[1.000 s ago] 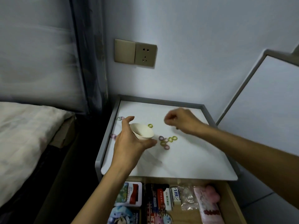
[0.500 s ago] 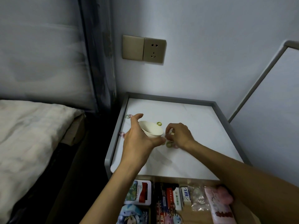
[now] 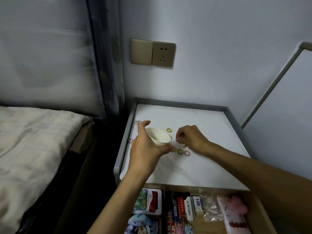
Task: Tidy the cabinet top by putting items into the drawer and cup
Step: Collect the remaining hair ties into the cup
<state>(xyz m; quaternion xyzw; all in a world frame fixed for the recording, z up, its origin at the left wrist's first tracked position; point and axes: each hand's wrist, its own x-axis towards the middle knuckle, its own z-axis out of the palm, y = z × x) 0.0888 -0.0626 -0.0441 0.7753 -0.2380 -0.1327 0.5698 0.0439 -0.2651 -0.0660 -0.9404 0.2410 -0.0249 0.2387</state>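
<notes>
We see the left hand point(image 3: 146, 149) wrapped round a small white cup point(image 3: 158, 136), thumb on the far side and fingers curled beneath. It holds the cup tilted, mouth toward the right, over the left part of the cabinet top point(image 3: 194, 168). The right hand point(image 3: 192, 137) sits just beside the cup's mouth. Its thumb and forefinger pinch what we take to be a held pink ring point(image 3: 178, 139), though it is small and blurred; the other fingers are curled in.

Loose on the white top, a far green ring point(image 3: 168, 130) lies just behind the cup. A near green ring point(image 3: 179, 151) and a near pink ring point(image 3: 187, 152) lie side by side under the right hand, close to the left fingertips. A pale ring point(image 3: 136, 122) by the left thumb and an edge pink ring point(image 3: 130, 140), partly hidden by the left hand, lie close against the left rim.

A grey raised rim point(image 3: 233, 115) runs along the left, back and right sides. The front edge has no lip, and the open drawer point(image 3: 260, 213) lies below it, packed with a tin point(image 3: 148, 202), a pink pouch point(image 3: 233, 215) and small packets. We see bare white surface across the back, the right half and the front strip. A bed point(image 3: 33, 141) lies to the left beyond a dark gap.
</notes>
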